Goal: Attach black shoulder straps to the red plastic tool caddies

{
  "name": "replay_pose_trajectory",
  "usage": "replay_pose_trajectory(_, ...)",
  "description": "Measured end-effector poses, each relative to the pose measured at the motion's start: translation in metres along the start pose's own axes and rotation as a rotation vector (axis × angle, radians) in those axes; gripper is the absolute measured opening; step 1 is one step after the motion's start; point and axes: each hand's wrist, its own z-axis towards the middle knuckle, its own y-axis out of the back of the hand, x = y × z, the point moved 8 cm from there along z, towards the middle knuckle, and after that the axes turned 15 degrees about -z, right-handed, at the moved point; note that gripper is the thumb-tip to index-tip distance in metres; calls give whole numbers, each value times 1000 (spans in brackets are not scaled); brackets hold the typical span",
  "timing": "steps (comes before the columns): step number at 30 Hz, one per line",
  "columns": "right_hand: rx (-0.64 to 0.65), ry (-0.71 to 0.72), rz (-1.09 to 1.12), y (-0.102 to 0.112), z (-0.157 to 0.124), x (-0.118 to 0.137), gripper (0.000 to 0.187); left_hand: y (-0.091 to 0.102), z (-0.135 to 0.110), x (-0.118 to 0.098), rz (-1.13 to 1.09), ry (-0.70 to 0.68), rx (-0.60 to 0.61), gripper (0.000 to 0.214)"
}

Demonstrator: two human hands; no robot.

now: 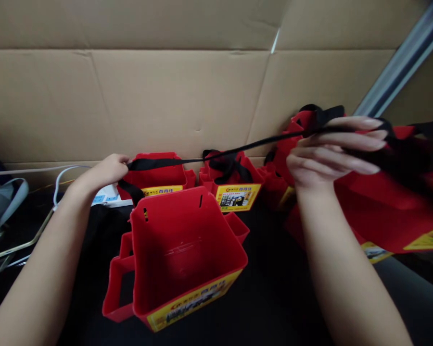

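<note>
A black strap [252, 144] stretches across the view between my two hands. My left hand [111, 168] is closed on it at the left, above a short length that hangs down toward the rear wall of a red plastic box [187, 235]. That box stands in front of me, open at the top, with slots in its rear wall, side pockets and a yellow label [198, 300]. At the right, my right hand [328, 154] is raised with the strap running behind its bent fingers. Motion blurs the strap beyond that hand.
Behind stand more red boxes, one at the left [155, 173], one with a bunched strap [231, 173], and several at the right [375, 202]. Cardboard [173, 101] forms the back wall. A power strip [108, 194], cables and a metal frame lie left. A metal bar [400, 57] slants at upper right.
</note>
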Motion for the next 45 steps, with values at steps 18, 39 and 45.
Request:
replay_pose_trajectory(18, -87, 179, -716, -33, 3, 74, 31, -84, -68, -88, 197, -449, 428, 29)
replay_pose_trajectory(39, 559, 321, -46, -110, 16, 54, 29, -93, -71, -72, -17, -479, 790, 32)
replay_pose_trajectory(45, 522, 348, -98, -118, 18, 65, 28, -93, -74, -78, 1, -531, 791, 32)
